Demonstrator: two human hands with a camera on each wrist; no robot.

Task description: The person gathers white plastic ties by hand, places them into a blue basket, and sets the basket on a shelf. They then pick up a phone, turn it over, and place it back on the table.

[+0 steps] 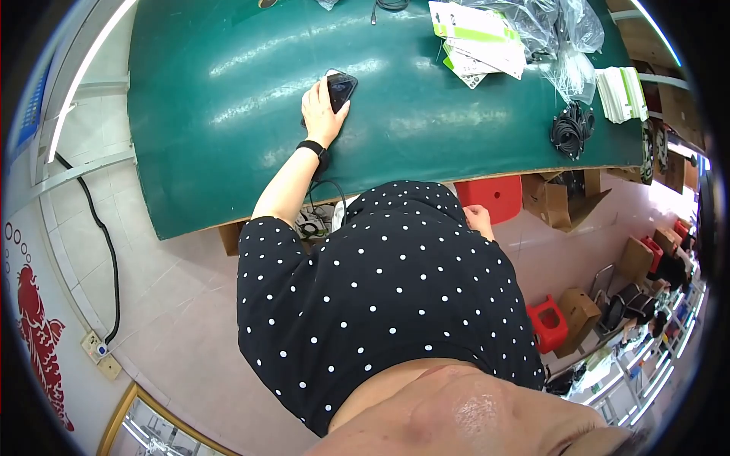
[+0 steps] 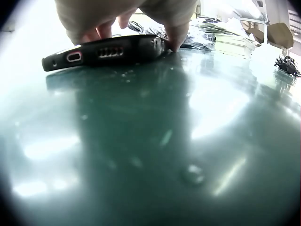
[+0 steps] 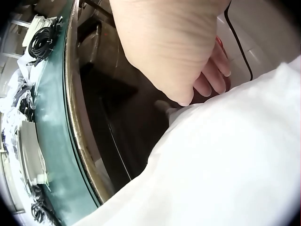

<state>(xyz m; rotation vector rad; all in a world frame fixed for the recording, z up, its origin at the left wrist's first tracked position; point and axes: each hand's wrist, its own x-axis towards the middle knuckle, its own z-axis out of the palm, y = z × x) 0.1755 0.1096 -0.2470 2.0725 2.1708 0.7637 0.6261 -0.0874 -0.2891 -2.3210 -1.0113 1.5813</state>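
A dark smartphone [image 1: 342, 86] lies low at the green table top [image 1: 274, 106] in the head view. My left hand [image 1: 322, 115] grips it, thumb along one side and fingers over the other. The left wrist view shows the phone's end edge [image 2: 110, 52] with its charging port and speaker holes, tilted close over the table, the fingers [image 2: 106, 30] behind it. Below the table edge my right hand [image 1: 479, 220] hangs beside the body. Its fingers are loosely curled in the right wrist view and hold nothing, close to white fabric [image 3: 225, 155].
White-and-green packaging cards [image 1: 483, 45] and clear plastic bags [image 1: 566, 30] lie at the table's far right. Nearer are a coiled black cable [image 1: 572, 131] and a stack of cards [image 1: 622, 95]. A red stool [image 1: 493, 199] and an open cardboard box [image 1: 563, 201] stand by the front edge.
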